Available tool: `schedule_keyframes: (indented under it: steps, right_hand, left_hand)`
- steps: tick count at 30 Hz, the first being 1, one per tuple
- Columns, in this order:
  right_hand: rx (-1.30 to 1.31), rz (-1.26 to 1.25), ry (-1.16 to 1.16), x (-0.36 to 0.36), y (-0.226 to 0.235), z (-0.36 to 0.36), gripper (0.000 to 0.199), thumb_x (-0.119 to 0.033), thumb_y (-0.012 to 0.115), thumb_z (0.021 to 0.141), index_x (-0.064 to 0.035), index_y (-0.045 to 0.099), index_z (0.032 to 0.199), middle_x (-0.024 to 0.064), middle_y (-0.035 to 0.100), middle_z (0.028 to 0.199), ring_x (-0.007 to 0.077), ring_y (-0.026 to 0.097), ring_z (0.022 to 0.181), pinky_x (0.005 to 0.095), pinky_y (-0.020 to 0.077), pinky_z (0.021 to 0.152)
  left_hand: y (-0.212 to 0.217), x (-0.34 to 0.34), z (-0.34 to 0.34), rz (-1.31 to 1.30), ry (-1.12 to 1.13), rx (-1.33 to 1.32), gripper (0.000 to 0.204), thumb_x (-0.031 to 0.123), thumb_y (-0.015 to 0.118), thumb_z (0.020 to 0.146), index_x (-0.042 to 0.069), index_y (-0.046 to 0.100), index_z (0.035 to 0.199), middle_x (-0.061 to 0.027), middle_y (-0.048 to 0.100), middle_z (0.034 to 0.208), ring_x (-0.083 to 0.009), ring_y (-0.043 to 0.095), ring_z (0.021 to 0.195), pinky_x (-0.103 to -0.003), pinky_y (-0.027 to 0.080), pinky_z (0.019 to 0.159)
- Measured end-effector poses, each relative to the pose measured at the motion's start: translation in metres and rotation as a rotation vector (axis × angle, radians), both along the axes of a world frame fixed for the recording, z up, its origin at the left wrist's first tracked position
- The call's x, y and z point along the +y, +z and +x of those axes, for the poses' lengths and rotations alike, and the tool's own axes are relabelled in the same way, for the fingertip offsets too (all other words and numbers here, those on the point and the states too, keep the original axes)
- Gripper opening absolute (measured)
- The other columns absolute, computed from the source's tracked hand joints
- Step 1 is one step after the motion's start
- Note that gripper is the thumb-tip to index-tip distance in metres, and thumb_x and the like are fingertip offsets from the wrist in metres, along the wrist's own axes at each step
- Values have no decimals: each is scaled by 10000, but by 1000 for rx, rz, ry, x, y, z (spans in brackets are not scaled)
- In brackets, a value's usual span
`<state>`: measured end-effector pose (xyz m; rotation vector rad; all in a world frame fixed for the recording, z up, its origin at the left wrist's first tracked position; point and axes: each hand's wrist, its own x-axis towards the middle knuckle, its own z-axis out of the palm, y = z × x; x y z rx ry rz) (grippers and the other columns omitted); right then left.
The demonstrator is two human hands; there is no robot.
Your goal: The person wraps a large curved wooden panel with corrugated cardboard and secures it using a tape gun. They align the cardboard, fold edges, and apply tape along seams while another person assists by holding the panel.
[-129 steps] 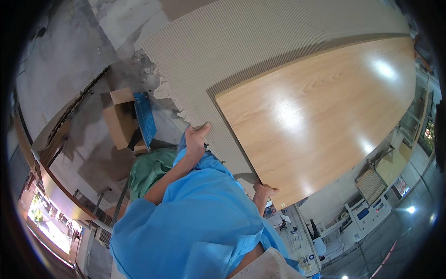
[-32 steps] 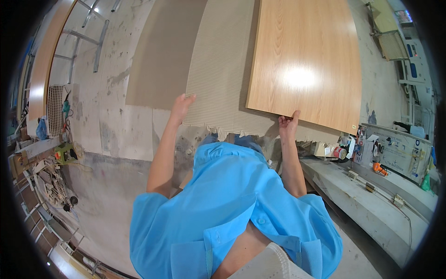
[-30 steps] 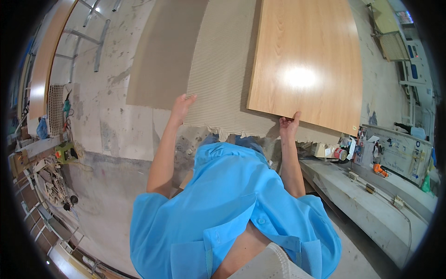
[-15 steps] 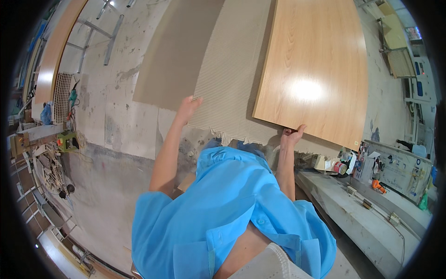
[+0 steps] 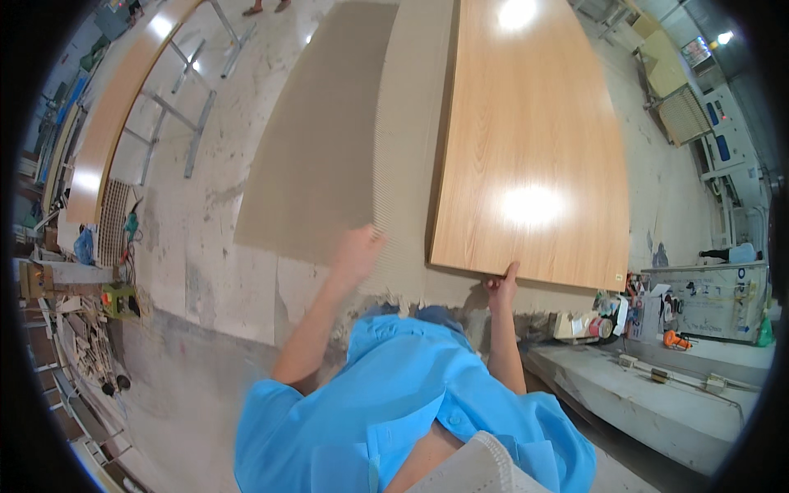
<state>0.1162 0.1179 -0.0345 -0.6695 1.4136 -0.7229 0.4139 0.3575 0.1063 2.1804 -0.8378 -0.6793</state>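
Scuffed floor (image 5: 193, 378) borders a ridged sheet (image 5: 409, 156); the left hand (image 5: 357, 253) blurs there, its grip I can't tell. The right hand (image 5: 503, 289) pinches a wood-grain panel (image 5: 530, 144), far end cut off.

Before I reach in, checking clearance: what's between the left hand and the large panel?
In the head view, only ribbed beige sheet lies between left hand and large panel.

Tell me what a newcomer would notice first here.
First, the glossy wood-grain panel right of centre, its near edge in the right hand. Next comes the bright blue shirt at bottom centre. Left of the panel, a ribbed beige sheet runs upward, the blurred left hand at its edge.
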Motion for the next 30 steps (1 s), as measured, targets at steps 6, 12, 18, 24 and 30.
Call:
schedule_keyframes:
  steps: [6,12,18,24,30]
  right_hand:
    - [14,16,173,-5,9,-12,661,-710,533,897,-57,628,945,62,604,581,149,545,433,299,492,429]
    - [-55,42,286,-7,9,-17,709,-729,488,906,-46,651,999,90,657,621,145,560,453,293,494,449]
    - [-52,69,397,-15,1,-23,707,-718,448,930,-48,639,1048,98,673,656,147,574,473,292,492,455]
    - [-70,99,492,-24,-1,-29,692,-681,401,968,-32,630,1036,120,690,709,162,566,464,290,473,434]
    - [-123,191,573,-27,4,-35,639,-600,360,1009,-26,639,996,125,690,717,182,591,492,298,479,436]
  left_hand:
    - [62,-82,-69,118,-426,-397,245,206,550,902,-10,664,885,-210,700,822,-383,697,757,-488,553,675]
    - [74,-130,-102,38,-538,-353,181,110,578,789,-25,696,818,-244,694,780,-398,707,764,-480,560,660]
    - [66,-178,-130,211,-720,-383,187,124,605,785,19,745,849,-198,724,823,-365,723,800,-460,570,691]
    - [49,-230,-166,463,-769,-269,202,182,654,812,49,770,910,-142,747,853,-298,738,852,-418,585,709]
    - [-4,-256,-189,536,-979,-362,196,190,675,811,85,776,941,-140,747,903,-311,729,897,-425,585,718]
